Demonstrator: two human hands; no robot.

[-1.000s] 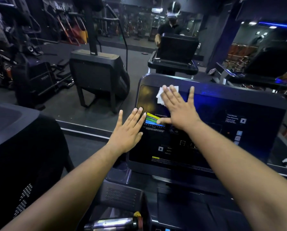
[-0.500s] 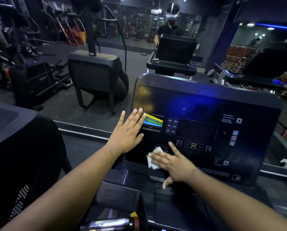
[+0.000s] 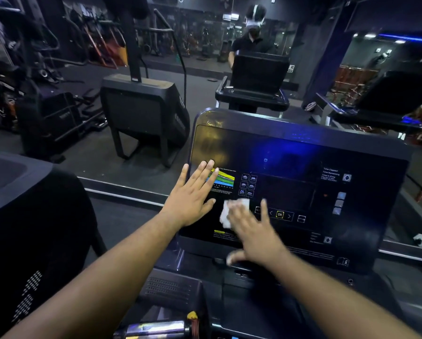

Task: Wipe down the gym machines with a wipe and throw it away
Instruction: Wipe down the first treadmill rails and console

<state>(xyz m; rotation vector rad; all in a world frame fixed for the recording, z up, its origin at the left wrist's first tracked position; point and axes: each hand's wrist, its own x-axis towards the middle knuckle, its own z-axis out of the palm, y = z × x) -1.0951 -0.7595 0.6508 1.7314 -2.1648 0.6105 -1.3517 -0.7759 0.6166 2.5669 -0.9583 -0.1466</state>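
- The console panel (image 3: 303,167) is a wide, glossy black slab with rounded corners, tilted back; its face is smooth and mirrors blue and amber light.
- A small coloured chart (image 3: 225,180) glows on the panel's left part, with rows of square icons just right of it and an "OK" button (image 3: 280,214) lower down, near the panel's middle.
- The wipe (image 3: 225,215) is a thin, white, crumpled sheet lying against the panel's lower left part, below the chart and left of the "OK" button.
- The right hand (image 3: 251,231) lies flat over the wipe with fingers spread and straight, pressing it to the panel; the wipe sticks out past the fingertips to the left. The hand is blurred.
- The left hand (image 3: 192,194) rests open on the panel's left edge, fingers straight, tips touching the chart; it sits just left of the wipe, apart from it.
- The panel's right half and upper band lie bare.
- A mirror (image 3: 205,57) stands beyond the panel.
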